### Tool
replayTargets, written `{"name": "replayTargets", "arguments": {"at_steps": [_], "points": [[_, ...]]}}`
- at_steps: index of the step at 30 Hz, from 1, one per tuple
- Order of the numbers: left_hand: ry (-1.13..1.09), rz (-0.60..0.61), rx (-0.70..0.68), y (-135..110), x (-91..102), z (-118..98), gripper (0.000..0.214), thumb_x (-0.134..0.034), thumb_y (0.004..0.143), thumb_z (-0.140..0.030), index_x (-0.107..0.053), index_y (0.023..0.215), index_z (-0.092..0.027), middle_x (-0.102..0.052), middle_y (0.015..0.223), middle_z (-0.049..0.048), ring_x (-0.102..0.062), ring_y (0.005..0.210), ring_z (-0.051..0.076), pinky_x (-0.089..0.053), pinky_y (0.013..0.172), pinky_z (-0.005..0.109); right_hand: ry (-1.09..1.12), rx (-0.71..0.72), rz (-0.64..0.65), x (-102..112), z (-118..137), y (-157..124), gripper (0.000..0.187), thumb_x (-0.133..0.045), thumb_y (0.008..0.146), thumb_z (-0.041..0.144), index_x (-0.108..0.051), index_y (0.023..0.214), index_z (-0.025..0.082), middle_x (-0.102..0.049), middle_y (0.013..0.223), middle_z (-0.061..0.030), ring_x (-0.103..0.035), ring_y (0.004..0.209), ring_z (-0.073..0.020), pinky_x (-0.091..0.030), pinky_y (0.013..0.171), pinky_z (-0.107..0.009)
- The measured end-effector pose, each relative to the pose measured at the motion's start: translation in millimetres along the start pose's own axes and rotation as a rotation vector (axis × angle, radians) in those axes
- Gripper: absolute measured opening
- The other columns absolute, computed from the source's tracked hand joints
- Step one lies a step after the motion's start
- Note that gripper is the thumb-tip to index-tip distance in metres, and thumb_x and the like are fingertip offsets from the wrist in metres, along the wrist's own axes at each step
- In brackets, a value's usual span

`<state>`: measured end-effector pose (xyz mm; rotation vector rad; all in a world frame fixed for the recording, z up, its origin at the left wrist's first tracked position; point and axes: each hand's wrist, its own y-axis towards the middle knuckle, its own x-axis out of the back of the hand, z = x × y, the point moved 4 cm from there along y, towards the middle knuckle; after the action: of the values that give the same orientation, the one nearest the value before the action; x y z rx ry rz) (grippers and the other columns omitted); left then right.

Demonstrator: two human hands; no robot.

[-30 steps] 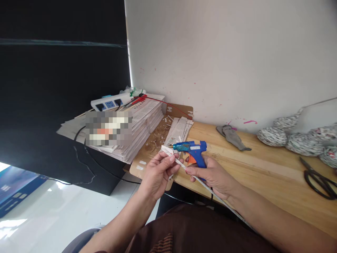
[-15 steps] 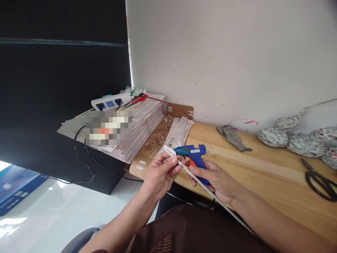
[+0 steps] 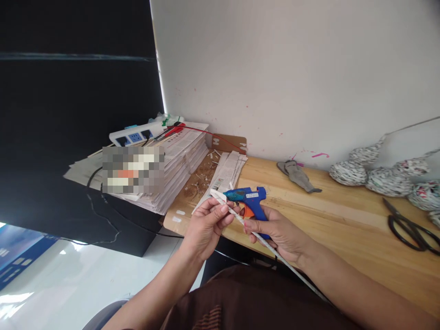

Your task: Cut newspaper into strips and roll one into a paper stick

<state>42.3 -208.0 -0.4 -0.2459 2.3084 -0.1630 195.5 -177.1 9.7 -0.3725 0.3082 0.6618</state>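
Between the thumb and fingers of my left hand point(image 3: 209, 224) is the upper end of a long, thin rolled-paper stick point(image 3: 271, 248), with a loose white flap at its tip. My right hand point(image 3: 280, 231) grips a blue glue gun point(image 3: 256, 199) by its handle, a finger near the orange trigger. The gun's nozzle points left and lies at the flap; whether it touches the paper I cannot tell. The stick runs down to the right, across the front of my right hand and towards my lap.
Stacked newspapers point(image 3: 182, 169) carry a power strip point(image 3: 137, 136) and a red cutter point(image 3: 175, 130). Paper strips point(image 3: 228, 167) lie beside scraps on a brown board point(image 3: 202, 176). To the right are a grey cloth-like piece point(image 3: 299, 175), woven paper balls point(image 3: 349, 172) and black scissors point(image 3: 409, 229).
The view has shifted slightly, so the bench and wall items sit further left. Both hands keep their holds, and the glue gun's nozzle stays at the paper flap.
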Motion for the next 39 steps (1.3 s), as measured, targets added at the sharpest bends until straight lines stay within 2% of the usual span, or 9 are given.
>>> {"name": "replayTargets", "arguments": {"at_steps": [7, 10, 14, 16, 19, 24, 29, 33, 39], "points": [[-0.012, 0.001, 0.003, 2, 1.2, 5, 0.023, -0.082, 0.065, -0.011, -0.063, 0.078, -0.014, -0.074, 0.081, 0.0035, -0.073, 0.078, 0.015, -0.060, 0.066, 0.016, -0.019, -0.004, -0.027, 3, -4, -2, 0.032, -0.082, 0.069, 0.032, -0.066, 0.093, 0.018, -0.057, 0.076, 0.0019, -0.053, 0.066, -0.0105, -0.047, 0.057, -0.022], [-0.008, -0.015, -0.006, 3, 1.0, 5, 0.024, -0.083, 0.064, -0.011, -0.063, 0.078, -0.013, -0.073, 0.080, 0.0033, -0.073, 0.078, 0.016, -0.060, 0.066, 0.016, -0.121, 0.033, -0.123, 11, -5, -1, 0.034, -0.075, 0.076, 0.041, -0.064, 0.097, 0.017, -0.059, 0.076, 0.0001, -0.054, 0.065, -0.0111, -0.042, 0.051, -0.020], [0.002, -0.039, -0.019, 4, 1.1, 3, 0.026, -0.083, 0.063, -0.012, -0.063, 0.079, -0.013, -0.072, 0.078, 0.0030, -0.073, 0.082, 0.019, -0.059, 0.063, 0.015, -0.231, 0.234, -0.250, 21, 13, -9, 0.037, -0.067, 0.083, 0.046, -0.061, 0.105, 0.017, -0.060, 0.074, -0.0002, -0.056, 0.061, -0.0113, -0.040, 0.049, -0.021], [0.000, -0.043, -0.025, 4, 0.4, 3, 0.026, -0.084, 0.063, -0.012, -0.063, 0.079, -0.013, -0.071, 0.078, 0.0029, -0.073, 0.081, 0.019, -0.059, 0.062, 0.015, -0.256, 0.334, -0.250, 20, 25, -18, 0.036, -0.065, 0.086, 0.045, -0.060, 0.107, 0.017, -0.059, 0.069, 0.0011, -0.056, 0.058, -0.0111, -0.042, 0.050, -0.022], [-0.004, -0.036, -0.025, 4, -2.2, 3, 0.026, -0.084, 0.063, -0.013, -0.062, 0.078, -0.013, -0.071, 0.077, 0.0029, -0.073, 0.082, 0.020, -0.059, 0.061, 0.015, -0.323, 0.389, -0.203, 13, 36, -31, 0.028, -0.063, 0.088, 0.042, -0.061, 0.101, 0.017, -0.057, 0.065, 0.0023, -0.055, 0.055, -0.0102, -0.044, 0.052, -0.023], [-0.005, -0.021, -0.033, 2, -7.0, 3, 0.026, -0.084, 0.063, -0.014, -0.062, 0.078, -0.013, -0.072, 0.078, 0.0035, -0.073, 0.084, 0.020, -0.059, 0.062, 0.015, -0.402, 0.369, -0.129, 3, 33, -39, 0.023, -0.061, 0.090, 0.040, -0.062, 0.098, 0.018, -0.058, 0.067, 0.0020, -0.055, 0.054, -0.0092, -0.047, 0.055, -0.024], [0.003, -0.031, -0.026, 1, -6.9, 2, 0.026, -0.084, 0.062, -0.013, -0.062, 0.077, -0.013, -0.072, 0.079, 0.0043, -0.073, 0.084, 0.021, -0.059, 0.064, 0.017, -0.448, 0.376, -0.142, 2, 31, -41, 0.021, -0.062, 0.089, 0.039, -0.063, 0.096, 0.019, -0.062, 0.076, -0.0005, -0.057, 0.057, -0.0095, -0.050, 0.056, -0.024], [0.009, -0.026, -0.032, 1, -7.2, 1, 0.025, -0.083, 0.063, -0.013, -0.063, 0.078, -0.013, -0.073, 0.077, 0.0039, -0.074, 0.080, 0.019, -0.059, 0.064, 0.017, -0.513, 0.380, -0.135, -2, 37, -45, 0.021, -0.063, 0.088, 0.039, -0.065, 0.094, 0.019, -0.064, 0.079, -0.0026, -0.060, 0.067, -0.0127, -0.053, 0.063, -0.025], [-0.002, -0.029, -0.022, -1, -8.1, -1, 0.025, -0.084, 0.063, -0.013, -0.063, 0.077, -0.013, -0.071, 0.070, 0.0008, -0.073, 0.070, 0.015, -0.059, 0.061, 0.015, -0.560, 0.326, -0.128, -8, 38, -46, 0.030, -0.064, 0.086, 0.043, -0.065, 0.105, 0.019, -0.061, 0.067, 0.0003, -0.053, 0.058, -0.0111, -0.051, 0.055, -0.023]]}}
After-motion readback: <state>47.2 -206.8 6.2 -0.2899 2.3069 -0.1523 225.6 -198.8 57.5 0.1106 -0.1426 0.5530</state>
